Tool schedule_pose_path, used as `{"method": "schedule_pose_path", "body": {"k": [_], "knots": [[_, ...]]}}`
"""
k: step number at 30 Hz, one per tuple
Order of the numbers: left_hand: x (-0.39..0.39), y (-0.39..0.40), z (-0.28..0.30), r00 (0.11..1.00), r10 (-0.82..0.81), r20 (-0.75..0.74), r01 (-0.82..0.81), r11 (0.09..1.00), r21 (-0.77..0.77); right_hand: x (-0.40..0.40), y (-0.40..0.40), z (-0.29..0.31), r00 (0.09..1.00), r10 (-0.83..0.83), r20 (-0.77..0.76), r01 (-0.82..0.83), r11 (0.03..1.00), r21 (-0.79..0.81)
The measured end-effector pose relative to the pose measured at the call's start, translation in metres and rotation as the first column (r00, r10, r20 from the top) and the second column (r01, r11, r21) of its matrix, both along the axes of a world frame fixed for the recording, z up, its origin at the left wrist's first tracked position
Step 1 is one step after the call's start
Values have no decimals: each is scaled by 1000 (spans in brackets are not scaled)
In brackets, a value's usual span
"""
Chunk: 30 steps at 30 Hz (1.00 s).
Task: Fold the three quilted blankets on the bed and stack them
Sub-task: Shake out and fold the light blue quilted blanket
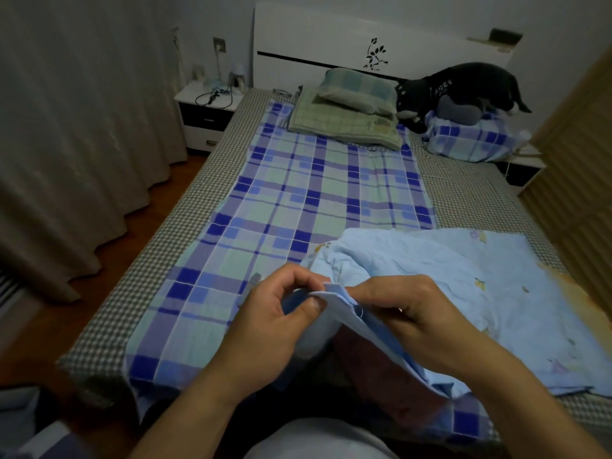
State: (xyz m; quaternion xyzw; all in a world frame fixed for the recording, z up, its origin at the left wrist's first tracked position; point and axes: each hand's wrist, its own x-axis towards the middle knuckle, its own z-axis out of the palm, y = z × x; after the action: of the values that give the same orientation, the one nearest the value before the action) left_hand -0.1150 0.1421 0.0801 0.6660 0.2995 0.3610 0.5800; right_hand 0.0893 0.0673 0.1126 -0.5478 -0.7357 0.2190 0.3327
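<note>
A light blue quilted blanket (pixel 463 293) with small printed figures lies bunched at the bed's near right. My left hand (pixel 281 313) pinches its corner edge between thumb and fingers. My right hand (pixel 407 313) grips the same edge just to the right. A blue plaid blanket (pixel 314 193) lies spread flat along the middle of the bed. A green checked blanket (pixel 344 127), folded, rests near the headboard under a pillow. A reddish cloth (pixel 374 369) shows beneath the lifted blue edge.
A grey gingham sheet (pixel 139 293) covers the bed. A green pillow (pixel 357 89) and a black plush toy (pixel 463 87) on a plaid pillow (pixel 470 140) sit at the head. A white nightstand (pixel 205 114) and curtains (pixel 66 144) stand left, a wooden wardrobe (pixel 583 193) right.
</note>
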Motion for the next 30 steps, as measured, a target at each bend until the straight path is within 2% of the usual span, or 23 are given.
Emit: {"method": "schedule_pose_path", "body": {"k": [3, 5, 6, 8, 10, 12, 14, 18, 20, 24, 26, 30], "knots": [[2, -2, 0, 997, 42, -58, -40, 999, 29, -1, -7, -1, 999, -47, 22, 48, 997, -55], [8, -6, 3, 997, 73, -37, -70, 995, 77, -4, -6, -4, 996, -89, 4, 89, 991, -104], [13, -8, 4, 996, 88, -4, -87, 991, 97, -5, -4, -5, 994, -107, 33, 110, 991, -79], [27, -8, -4, 990, 122, 69, -129, 986, 110, -3, 2, -4, 974, -205, 96, 198, 977, 77], [43, 0, -30, 985, 159, 67, -168, 973, 157, 7, 11, 10, 931, -364, -13, 361, 917, 171], [57, 9, -72, 978, 199, -65, -167, 929, 331, 20, 19, 34, 866, -463, -186, 494, 851, 179], [63, 16, -116, 942, 244, -232, -127, 895, 427, 32, 28, 59, 830, -514, -216, 555, 801, 227], [61, 21, -174, 877, 249, -410, -155, 956, 248, 55, 48, 97, 794, -580, -183, 605, 722, 335], [55, 28, -190, 820, 237, -520, -155, 968, 196, 69, 60, 113, 749, -600, -281, 661, 648, 377], [48, 52, -202, 718, 279, -637, -182, 959, 215, 99, 87, 141, 636, -601, -485, 772, 515, 373], [51, 75, -186, 697, 297, -652, -190, 954, 231, 115, 105, 153, 615, -659, -433, 787, 473, 396], [15, 186, -94, 657, 345, -670, -113, 924, 365, 151, 136, 179, 496, -865, -76, 826, 442, 350]]}}
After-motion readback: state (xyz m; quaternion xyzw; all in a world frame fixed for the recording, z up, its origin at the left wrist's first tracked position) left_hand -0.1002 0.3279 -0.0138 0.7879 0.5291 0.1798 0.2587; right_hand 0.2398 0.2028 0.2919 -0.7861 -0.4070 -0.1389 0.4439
